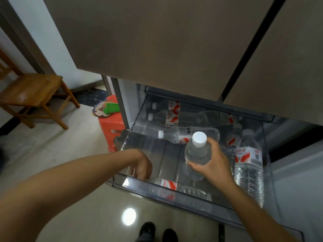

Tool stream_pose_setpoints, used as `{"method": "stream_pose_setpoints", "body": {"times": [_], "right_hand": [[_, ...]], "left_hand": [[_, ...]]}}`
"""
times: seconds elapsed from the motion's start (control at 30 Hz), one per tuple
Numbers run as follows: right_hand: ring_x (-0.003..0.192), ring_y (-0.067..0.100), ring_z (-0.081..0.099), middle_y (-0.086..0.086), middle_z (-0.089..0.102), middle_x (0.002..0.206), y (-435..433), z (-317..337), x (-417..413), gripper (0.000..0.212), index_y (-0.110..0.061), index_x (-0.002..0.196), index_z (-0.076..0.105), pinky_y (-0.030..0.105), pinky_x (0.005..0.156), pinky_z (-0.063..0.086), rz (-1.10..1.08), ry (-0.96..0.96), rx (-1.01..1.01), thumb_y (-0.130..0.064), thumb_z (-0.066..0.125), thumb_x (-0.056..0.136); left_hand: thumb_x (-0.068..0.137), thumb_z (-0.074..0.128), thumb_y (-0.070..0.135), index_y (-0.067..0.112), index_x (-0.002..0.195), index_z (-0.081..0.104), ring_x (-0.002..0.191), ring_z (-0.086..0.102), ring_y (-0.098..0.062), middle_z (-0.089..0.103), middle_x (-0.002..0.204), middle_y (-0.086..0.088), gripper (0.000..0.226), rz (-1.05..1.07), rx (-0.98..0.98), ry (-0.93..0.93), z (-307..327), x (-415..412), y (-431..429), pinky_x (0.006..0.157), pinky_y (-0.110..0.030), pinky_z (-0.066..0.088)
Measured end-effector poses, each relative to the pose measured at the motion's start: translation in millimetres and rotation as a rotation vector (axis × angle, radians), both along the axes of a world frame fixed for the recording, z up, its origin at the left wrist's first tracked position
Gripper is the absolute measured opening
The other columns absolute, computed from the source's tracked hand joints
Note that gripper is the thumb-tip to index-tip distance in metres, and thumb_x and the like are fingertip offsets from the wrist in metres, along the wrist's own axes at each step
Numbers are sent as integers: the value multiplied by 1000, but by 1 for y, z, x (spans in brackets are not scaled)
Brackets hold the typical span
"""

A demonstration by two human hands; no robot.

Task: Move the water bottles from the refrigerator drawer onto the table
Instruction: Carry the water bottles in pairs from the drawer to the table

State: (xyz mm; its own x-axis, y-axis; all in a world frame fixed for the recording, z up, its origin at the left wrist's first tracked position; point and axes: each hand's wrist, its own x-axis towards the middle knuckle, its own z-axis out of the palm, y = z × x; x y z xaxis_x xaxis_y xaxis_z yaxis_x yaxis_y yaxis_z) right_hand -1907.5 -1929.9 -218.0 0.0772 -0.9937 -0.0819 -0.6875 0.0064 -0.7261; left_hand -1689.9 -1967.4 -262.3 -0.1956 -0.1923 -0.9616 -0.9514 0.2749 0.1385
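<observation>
The refrigerator drawer point(174, 194) stands pulled out below the closed doors, with several clear water bottles inside, white caps and red-white labels. My right hand point(212, 165) grips one upright bottle point(198, 151) around its shoulder, lifted above the drawer floor. My left hand point(142, 165) reaches down at the drawer's front left, fingers curled at the neck end of a lying bottle point(174, 186); whether it holds that bottle is hidden. Another bottle point(249, 172) stands at the right side, and one point(173, 135) lies in the middle.
A red plastic stool point(111, 126) with a fan and a green object on it stands left of the drawer. A wooden chair point(33, 95) is farther left on the tiled floor. The refrigerator doors point(157, 41) overhang the drawer. My shoes point(157, 232) show below.
</observation>
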Motion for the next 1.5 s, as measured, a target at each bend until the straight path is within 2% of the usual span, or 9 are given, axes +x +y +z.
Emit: {"method": "stream_pose_setpoints", "body": {"times": [0.13, 0.23, 0.3, 0.4, 0.6, 0.83, 1.1, 1.23, 1.5], "right_hand": [[109, 14, 48, -3, 47, 131, 1, -1, 3, 82, -26, 131, 35, 31, 89, 41, 76, 62, -9, -30, 82, 64], [106, 10, 46, -2, 47, 131, 1, -4, 3, 84, -26, 131, 34, 32, 91, 42, 62, 50, -2, -30, 82, 63], [113, 19, 50, 0, 48, 132, 0, -5, 2, 85, -26, 132, 32, 37, 93, 45, 31, 47, -1, -31, 82, 63], [117, 26, 50, 4, 47, 134, -4, -9, -2, 89, -23, 135, 29, 42, 94, 46, -10, 29, -4, -31, 82, 63], [118, 28, 50, 6, 45, 136, -5, -11, -5, 91, -25, 135, 26, 45, 92, 47, -41, 24, -5, -34, 81, 64], [119, 26, 49, 1, 44, 137, -3, -10, 0, 85, -26, 133, 30, 43, 92, 46, 56, 56, -47, -36, 80, 65], [119, 27, 48, 3, 42, 138, -6, -15, -4, 85, -27, 133, 27, 44, 92, 47, 41, 25, -54, -37, 79, 66], [118, 27, 49, 4, 43, 137, -7, -18, -7, 87, -27, 134, 26, 45, 91, 48, 21, 16, -58, -37, 79, 66], [119, 27, 49, 3, 43, 137, -9, -23, -7, 88, -29, 134, 25, 43, 92, 47, 23, 10, -59, -37, 79, 65]], "left_hand": [[89, 51, 5, -2, 130, 40, 84, 52, -23, 52, 110, -19, 44, 58, 74, -14, -17, 0, 1, 78, -33, 45], [90, 51, 5, -3, 100, 56, 64, 51, -15, 53, 78, -8, 14, 83, 125, -21, -18, 0, 6, 63, -26, 45], [89, 53, 9, -4, 86, 58, 58, 49, -13, 49, 69, -3, 14, 51, 55, 25, -9, -2, 6, 55, -21, 45], [86, 60, 18, -4, 99, 60, 56, 49, -12, 48, 64, -2, 26, 84, -73, 127, 22, -7, -1, 51, -19, 44], [77, 71, 27, 0, 87, 64, 37, 48, -6, 52, 51, 1, 30, 25, -384, 191, 104, -10, -2, 42, -16, 43], [82, 59, 44, 13, 99, 59, 59, 48, -11, 46, 65, 6, 36, -295, -792, -48, 156, -19, 12, 54, -21, 38], [83, 58, 46, 15, 109, 55, 87, 59, -20, 56, 89, -1, 40, -302, -981, -129, 144, -4, 24, 80, -34, 50], [80, 63, 39, 20, 116, 46, 99, 57, -22, 55, 110, -2, 44, 20, -1090, 83, 128, 4, 33, 81, -36, 50], [75, 66, -1, 28, 110, 41, 101, 51, -17, 52, 105, 2, 52, 1273, -980, 913, 75, 2, 58, 81, -32, 42]]}}
